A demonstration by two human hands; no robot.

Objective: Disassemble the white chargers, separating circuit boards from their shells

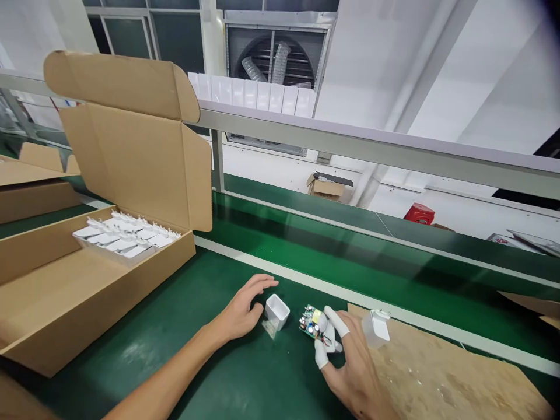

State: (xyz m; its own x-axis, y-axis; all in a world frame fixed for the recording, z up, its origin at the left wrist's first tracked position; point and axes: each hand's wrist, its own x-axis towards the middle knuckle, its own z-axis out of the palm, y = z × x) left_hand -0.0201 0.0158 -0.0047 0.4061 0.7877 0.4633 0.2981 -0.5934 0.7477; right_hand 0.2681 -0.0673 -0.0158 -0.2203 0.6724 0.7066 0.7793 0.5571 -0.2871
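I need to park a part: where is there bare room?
Bare green worktop lies between the open box and left forearm, and nearer the camera between left forearm and right hand. Crowded: around the white casing and the circuit board in the right hand.

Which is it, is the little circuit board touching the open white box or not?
Apart. The head view shows green table between the circuit board and the open white box.

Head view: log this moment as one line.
left hand: empty, near white housing | right hand: holding circuit board | cardboard box: lid up, white units inside
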